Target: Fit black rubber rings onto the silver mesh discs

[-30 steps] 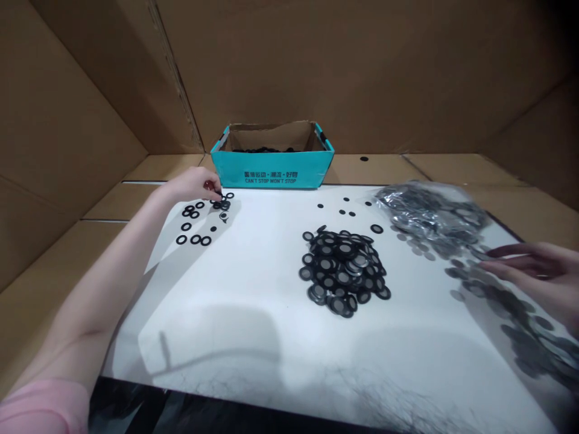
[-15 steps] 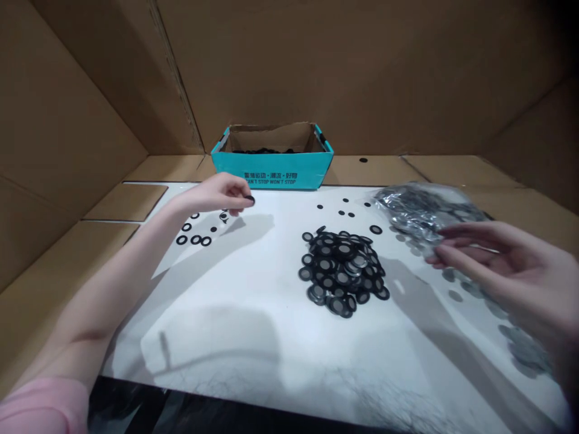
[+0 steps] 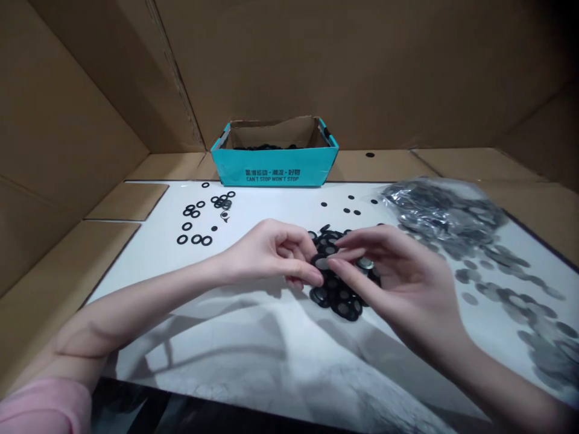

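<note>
In front of the pile, my left hand [image 3: 283, 256] is closed, pinching a round black-rimmed disc [image 3: 321, 263] with a grey middle between thumb and fingers. From the other side, my right hand [image 3: 402, 274] has its thumb and fingertips closed at the same disc's right edge. Whether a separate thin piece sits in the right fingertips cannot be made out. Right behind and below the hands lies the pile of black-rimmed discs [image 3: 346, 308], partly hidden by my fingers.
A turquoise box [image 3: 274, 166] holding dark pieces stands at the back. Black rings [image 3: 196, 239] lie scattered left. Several small black dots [image 3: 347, 210] lie beyond the pile. On the right are a clear plastic bag [image 3: 438, 208] and loose grey discs [image 3: 511, 295]. Cardboard walls [image 3: 362, 72] enclose the table.
My left hand has come right and nearer from in front of the box to the pile. My right hand has moved left from beside the bag, and both now meet at one disc.
</note>
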The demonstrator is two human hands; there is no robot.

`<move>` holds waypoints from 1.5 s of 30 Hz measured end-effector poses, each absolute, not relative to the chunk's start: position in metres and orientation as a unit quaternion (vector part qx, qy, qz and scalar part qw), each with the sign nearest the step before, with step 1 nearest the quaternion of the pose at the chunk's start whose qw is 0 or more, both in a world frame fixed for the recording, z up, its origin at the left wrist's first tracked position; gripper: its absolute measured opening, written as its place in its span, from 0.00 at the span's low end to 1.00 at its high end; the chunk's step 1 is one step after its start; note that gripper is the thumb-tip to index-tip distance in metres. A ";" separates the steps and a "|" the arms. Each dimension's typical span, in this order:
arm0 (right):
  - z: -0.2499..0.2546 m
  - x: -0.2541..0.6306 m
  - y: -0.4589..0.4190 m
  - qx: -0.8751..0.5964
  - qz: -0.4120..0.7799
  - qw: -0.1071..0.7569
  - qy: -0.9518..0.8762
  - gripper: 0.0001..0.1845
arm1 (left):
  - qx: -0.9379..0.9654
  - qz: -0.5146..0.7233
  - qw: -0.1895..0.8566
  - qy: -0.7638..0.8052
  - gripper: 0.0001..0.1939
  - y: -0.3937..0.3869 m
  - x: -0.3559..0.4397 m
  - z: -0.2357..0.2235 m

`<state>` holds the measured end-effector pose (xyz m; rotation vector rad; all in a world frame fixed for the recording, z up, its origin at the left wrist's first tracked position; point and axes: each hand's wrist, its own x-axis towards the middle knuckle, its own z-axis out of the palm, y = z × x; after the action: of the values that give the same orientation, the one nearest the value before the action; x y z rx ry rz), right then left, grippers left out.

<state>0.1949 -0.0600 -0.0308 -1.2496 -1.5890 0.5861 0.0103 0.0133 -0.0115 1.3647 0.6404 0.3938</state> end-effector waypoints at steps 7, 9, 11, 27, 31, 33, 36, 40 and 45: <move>-0.032 0.195 -0.065 -0.512 0.091 0.477 -0.709 0.09 | 0.626 0.200 0.700 0.277 0.07 0.009 0.012 -0.008; -0.030 0.195 -0.062 -0.509 0.084 0.442 -0.733 0.04 | 0.638 0.205 0.689 0.275 0.06 0.008 0.012 -0.007; -0.030 0.196 -0.058 -0.479 0.089 0.417 -0.767 0.03 | 0.651 0.208 0.676 0.275 0.06 0.007 0.012 -0.006; -0.040 0.192 -0.060 -0.372 0.158 0.474 -0.782 0.09 | 0.720 0.086 0.639 0.257 0.06 0.012 0.004 0.010; -0.044 0.190 -0.058 -0.384 0.118 0.470 -0.786 0.09 | 0.740 0.109 0.604 0.276 0.07 0.012 0.005 0.009; -0.044 0.190 -0.058 -0.394 0.099 0.468 -0.785 0.09 | 0.747 0.135 0.588 0.279 0.07 0.009 0.007 0.007; -0.042 0.191 -0.058 -0.400 0.088 0.474 -0.780 0.09 | 0.748 0.162 0.587 0.263 0.07 0.005 0.010 0.004; -0.042 0.189 -0.061 -0.405 0.106 0.489 -0.766 0.09 | 0.733 0.167 0.604 0.263 0.06 0.003 0.010 0.005; -0.044 0.187 -0.063 -0.404 0.133 0.495 -0.758 0.09 | 0.742 0.099 0.606 0.269 0.06 0.008 0.006 0.011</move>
<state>0.1875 -0.0626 -0.0438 -0.9780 -1.8367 0.3229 0.0062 0.0084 0.0106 1.7166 0.6214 0.2295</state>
